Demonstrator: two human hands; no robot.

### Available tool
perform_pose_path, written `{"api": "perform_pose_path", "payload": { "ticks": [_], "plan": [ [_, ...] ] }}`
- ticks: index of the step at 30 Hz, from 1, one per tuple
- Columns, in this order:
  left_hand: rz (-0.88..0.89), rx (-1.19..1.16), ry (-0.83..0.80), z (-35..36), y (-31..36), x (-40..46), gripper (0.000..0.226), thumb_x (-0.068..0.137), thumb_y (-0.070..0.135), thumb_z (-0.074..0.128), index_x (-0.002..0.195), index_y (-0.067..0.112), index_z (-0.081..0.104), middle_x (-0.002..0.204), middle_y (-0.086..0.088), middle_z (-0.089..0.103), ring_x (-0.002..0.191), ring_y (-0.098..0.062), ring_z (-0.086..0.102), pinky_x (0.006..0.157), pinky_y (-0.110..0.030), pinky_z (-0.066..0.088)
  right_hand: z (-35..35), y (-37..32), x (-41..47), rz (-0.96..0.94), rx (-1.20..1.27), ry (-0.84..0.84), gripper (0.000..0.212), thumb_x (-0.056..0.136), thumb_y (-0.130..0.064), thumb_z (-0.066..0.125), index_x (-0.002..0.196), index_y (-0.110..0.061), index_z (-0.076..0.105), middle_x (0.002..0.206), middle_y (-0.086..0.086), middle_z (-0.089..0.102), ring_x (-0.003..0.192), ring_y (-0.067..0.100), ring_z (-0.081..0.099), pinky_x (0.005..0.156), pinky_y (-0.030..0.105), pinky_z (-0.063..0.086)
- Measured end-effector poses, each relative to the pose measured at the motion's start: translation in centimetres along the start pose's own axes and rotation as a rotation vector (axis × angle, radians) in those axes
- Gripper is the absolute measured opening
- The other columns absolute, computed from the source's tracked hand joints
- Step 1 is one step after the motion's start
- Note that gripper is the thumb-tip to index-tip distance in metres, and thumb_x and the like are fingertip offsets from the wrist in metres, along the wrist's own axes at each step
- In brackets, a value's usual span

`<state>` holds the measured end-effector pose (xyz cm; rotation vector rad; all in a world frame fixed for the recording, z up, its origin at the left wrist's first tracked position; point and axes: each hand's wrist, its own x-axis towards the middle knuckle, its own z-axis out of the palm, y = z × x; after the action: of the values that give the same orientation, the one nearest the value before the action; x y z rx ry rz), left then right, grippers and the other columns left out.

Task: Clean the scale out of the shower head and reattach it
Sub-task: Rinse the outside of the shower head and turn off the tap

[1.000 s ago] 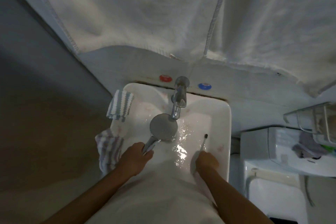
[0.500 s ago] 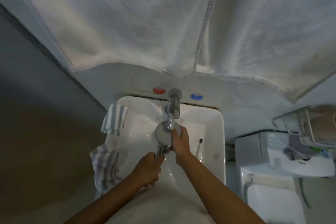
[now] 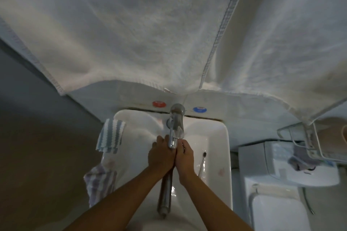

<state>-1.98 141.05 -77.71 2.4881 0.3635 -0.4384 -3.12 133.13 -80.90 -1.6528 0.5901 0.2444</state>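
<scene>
The chrome shower head's handle points back toward me over the white sink. Its round spray end is hidden inside my hands. My left hand and my right hand are pressed side by side around that end, directly under the spout of the chrome faucet. A dark-bristled brush lies in the wet basin, just to the right of my right hand.
Red and blue tap markers sit on the ledge behind the faucet. Two striped cloths hang over the sink's left rim. White towels hang overhead. A toilet stands at right.
My right hand let go of the brush, which now lies in the basin, and joined the left hand on the shower head. The head turned, its handle now pointing toward me.
</scene>
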Motion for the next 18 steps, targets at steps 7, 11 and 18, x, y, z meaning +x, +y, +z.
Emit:
{"api": "perform_pose_path", "payload": {
  "ticks": [7,11,18],
  "plan": [
    [-0.225,-0.221,-0.012,0.2,-1.0,2.8,0.035,0.096,0.035,0.045,0.093,0.008,0.067,0.096,-0.01,0.071,0.088,-0.027,0.067,0.077,-0.031,0.05,0.2,0.1,-0.2,-0.042,-0.058,0.03,0.022,0.1,-0.018,0.045,0.098,-0.017,0.067,0.093,-0.002,0.069,0.088,0.013,0.064,0.081,0.027,0.052],
    [-0.116,-0.27,0.003,0.9,-1.3,1.4,0.026,0.089,0.04,0.057,0.097,0.016,0.057,0.086,0.008,0.058,0.078,-0.011,0.058,0.073,-0.025,0.045,0.6,-0.4,0.3,-0.025,-0.061,0.136,0.023,0.099,-0.017,0.044,0.083,-0.02,0.061,0.078,-0.004,0.063,0.074,0.011,0.058,0.071,0.027,0.049],
    [-0.083,-0.472,0.066,1.8,-3.2,1.1,0.026,0.087,0.043,0.058,0.095,0.018,0.059,0.093,0.002,0.066,0.084,-0.014,0.063,0.068,-0.019,0.043,0.5,-2.9,-0.3,-0.126,-0.317,0.3,0.021,0.098,-0.015,0.044,0.086,-0.015,0.061,0.082,0.003,0.059,0.077,0.018,0.055,0.069,0.034,0.049]
  ]
}}
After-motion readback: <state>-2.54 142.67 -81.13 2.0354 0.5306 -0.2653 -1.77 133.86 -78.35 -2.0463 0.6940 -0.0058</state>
